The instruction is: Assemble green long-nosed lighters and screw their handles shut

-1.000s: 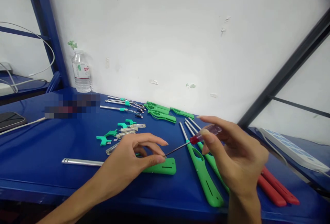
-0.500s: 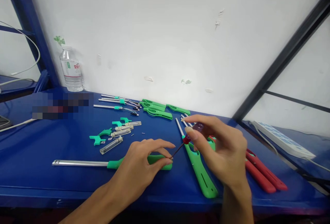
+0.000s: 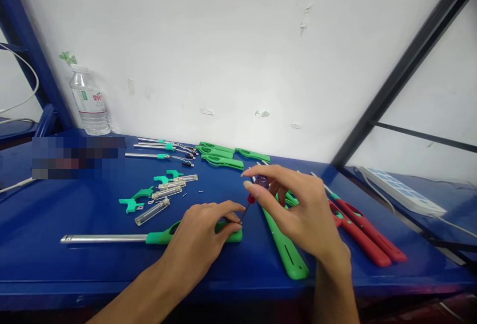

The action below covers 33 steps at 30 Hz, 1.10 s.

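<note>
A green lighter [image 3: 158,237] with a long metal tube lies across the table near its front edge. Over its handle rests my left hand [image 3: 203,229], pinching at the handle's right end, where the screwdriver tip is. My right hand [image 3: 294,204] holds a small screwdriver [image 3: 251,198] with a red and purple handle between thumb and fingers. The screwdriver's shaft slants down to the left, its tip close to my left fingertips. Whether the tip sits in a screw is hidden. Under and beside my right hand lies another green lighter [image 3: 285,249].
Red lighters [image 3: 367,239] lie at right, near a white power strip [image 3: 404,192]. Clear tanks [image 3: 152,211], teal pieces [image 3: 130,205] and small screws [image 3: 200,192] lie left of centre. Green shells [image 3: 222,161], metal tubes [image 3: 147,155] and a water bottle [image 3: 89,103] are farther back.
My right hand has shifted left with the screwdriver, which now stands more upright. The whole view has shifted slightly. My left hand remains on the green lighter.
</note>
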Available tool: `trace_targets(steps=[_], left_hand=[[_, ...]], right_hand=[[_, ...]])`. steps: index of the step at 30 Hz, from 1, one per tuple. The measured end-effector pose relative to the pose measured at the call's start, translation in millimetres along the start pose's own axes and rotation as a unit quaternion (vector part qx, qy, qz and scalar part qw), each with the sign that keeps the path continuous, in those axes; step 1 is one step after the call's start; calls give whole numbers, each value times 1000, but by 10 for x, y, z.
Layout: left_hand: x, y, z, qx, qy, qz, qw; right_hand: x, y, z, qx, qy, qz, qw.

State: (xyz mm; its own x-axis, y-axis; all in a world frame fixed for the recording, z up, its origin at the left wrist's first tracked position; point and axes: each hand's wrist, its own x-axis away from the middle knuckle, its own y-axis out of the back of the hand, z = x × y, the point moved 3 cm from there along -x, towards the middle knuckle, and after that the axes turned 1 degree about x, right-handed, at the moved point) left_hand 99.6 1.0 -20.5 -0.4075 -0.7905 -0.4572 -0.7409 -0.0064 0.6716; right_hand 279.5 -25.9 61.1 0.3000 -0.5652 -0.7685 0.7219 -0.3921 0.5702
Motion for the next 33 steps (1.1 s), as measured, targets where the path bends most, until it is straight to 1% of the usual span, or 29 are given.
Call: trace_targets(steps=[5,11,14,19,25,30,33], left_hand=[[15,-80,32,-5,-14,12,1000],[35,-85,52,-15,-24,13,1000],[95,-68,46,-32,-34,17,999],[249,-47,93,-86,-45,42,994],[301,-8,188,-83,-14,67,994],[305,6,184,-67,-3,45,997],[302,19,166,-54,2,58,997]], right_hand=[[4,5,-14,0,-5,7,1000],[3,-17,-35,-5,-26,33,999],[-1,-26,-56,-12,-35,46,998],[4,-19,-67,-8,-36,41,998],[17,-38,-4,-70,-27,47,996],[-9,-51,14,-46,-16,29,998],[-10,-41,9,-49,-8,29,998]])
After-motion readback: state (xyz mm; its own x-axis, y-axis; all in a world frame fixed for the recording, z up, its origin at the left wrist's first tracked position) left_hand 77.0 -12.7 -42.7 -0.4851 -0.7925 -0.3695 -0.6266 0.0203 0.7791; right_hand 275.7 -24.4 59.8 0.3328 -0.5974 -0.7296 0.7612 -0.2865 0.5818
